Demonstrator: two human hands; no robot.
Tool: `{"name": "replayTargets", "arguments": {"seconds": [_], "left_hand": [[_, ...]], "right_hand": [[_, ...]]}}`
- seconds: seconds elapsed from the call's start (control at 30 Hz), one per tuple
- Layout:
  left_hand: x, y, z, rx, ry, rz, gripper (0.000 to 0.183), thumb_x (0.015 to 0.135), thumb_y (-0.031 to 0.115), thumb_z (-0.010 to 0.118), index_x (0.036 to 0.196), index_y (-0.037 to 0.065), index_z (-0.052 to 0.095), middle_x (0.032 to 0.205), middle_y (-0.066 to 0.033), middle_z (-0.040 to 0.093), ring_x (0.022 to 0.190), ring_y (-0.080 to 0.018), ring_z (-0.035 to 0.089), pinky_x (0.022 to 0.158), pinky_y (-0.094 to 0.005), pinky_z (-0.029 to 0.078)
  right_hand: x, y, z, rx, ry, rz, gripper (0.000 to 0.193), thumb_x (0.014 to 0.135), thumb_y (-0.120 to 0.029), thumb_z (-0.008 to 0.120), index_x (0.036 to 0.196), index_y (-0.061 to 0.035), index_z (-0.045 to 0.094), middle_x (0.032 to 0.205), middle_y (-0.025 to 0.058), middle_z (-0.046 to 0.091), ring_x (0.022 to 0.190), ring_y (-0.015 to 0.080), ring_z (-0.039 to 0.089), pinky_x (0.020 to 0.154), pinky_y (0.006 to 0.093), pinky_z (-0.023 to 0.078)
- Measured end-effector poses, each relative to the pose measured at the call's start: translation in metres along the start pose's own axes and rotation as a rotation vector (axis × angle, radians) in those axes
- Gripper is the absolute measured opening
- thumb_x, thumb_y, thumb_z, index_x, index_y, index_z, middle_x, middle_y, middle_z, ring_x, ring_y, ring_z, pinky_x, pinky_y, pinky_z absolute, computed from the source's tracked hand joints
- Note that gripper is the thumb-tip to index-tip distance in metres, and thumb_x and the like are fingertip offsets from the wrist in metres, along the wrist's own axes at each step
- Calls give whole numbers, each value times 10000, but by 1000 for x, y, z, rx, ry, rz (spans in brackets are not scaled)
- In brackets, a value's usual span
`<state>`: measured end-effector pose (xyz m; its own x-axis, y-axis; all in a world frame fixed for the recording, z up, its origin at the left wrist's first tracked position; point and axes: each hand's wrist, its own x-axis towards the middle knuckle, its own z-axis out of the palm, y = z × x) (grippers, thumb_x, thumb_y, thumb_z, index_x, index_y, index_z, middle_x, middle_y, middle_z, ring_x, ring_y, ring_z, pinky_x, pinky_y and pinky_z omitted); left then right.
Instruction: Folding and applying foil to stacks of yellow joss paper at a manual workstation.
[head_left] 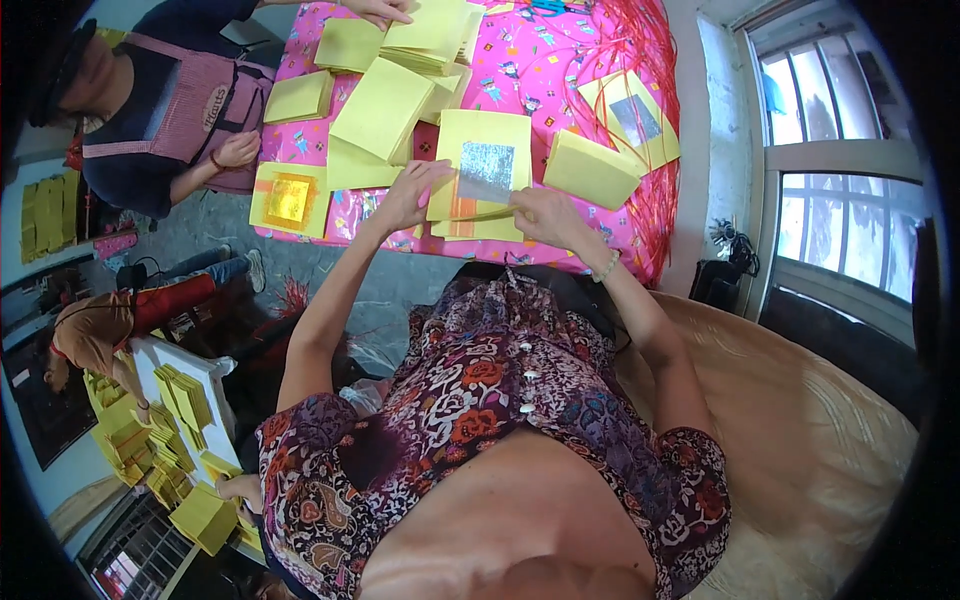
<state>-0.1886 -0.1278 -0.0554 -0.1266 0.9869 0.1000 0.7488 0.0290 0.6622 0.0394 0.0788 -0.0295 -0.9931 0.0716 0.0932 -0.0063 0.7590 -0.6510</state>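
Observation:
A stack of yellow paper sheets [484, 128] lies in front of me on the pink patterned table cover, its top sheet bearing a silver foil square [487, 170] and an orange-red band. At the stack's left edge, my left hand [408, 197] is closed on the paper, fingertips on top. My right hand [550, 216] pinches the paper's lower right corner, with the sheet edges slightly parted there. To the right sit a folded yellow paper bundle [592, 170] and a sheet with silver foil [632, 118]. A yellow sheet with gold foil [290, 203] lies at the left.
Several yellow paper stacks [378, 108] cover the table's left and far parts. Red strings [655, 60] hang along its right edge. A co-worker in a pink apron [205, 115] stands at the left, one hand on a far stack. Another person works at a white table [215, 375] behind.

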Motion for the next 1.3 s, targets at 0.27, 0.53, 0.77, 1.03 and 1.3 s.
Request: {"name": "replayTargets", "arguments": {"seconds": [0.27,0.53,0.77,1.03,1.3], "left_hand": [[9,-11,-1,-69,149,-9,278,752,144,712,1019,82,663,1037,-79,669,1008,-296,566,901,-398,456],[17,11,4,-113,268,-240,204,832,228,677,900,38,710,896,-129,674,842,-285,589,767,-386,483],[16,12,23,-345,379,-500,285,842,228,685,1052,48,614,805,-84,665,595,-140,572,556,-282,459],[6,19,35,-389,456,-566,353,837,183,689,1132,51,546,743,-49,623,586,-117,543,548,-276,453],[6,31,38,-287,451,-485,473,870,136,638,1261,22,399,811,-143,600,701,-289,593,651,-384,471]], "right_hand": [[-1,-9,-15,78,74,-69,297,738,-148,694,990,-41,580,973,119,575,961,301,579,799,380,485],[12,5,24,263,417,275,239,827,-157,687,965,2,574,873,154,549,758,302,587,666,397,481],[18,2,35,312,535,536,297,837,-233,714,793,3,538,697,127,524,568,263,548,519,385,426],[14,-16,34,263,513,634,324,830,-246,722,770,-1,519,684,138,524,562,280,543,512,409,410],[10,-22,35,306,565,714,327,802,-246,749,747,1,543,681,132,556,569,271,564,522,399,432]]}}
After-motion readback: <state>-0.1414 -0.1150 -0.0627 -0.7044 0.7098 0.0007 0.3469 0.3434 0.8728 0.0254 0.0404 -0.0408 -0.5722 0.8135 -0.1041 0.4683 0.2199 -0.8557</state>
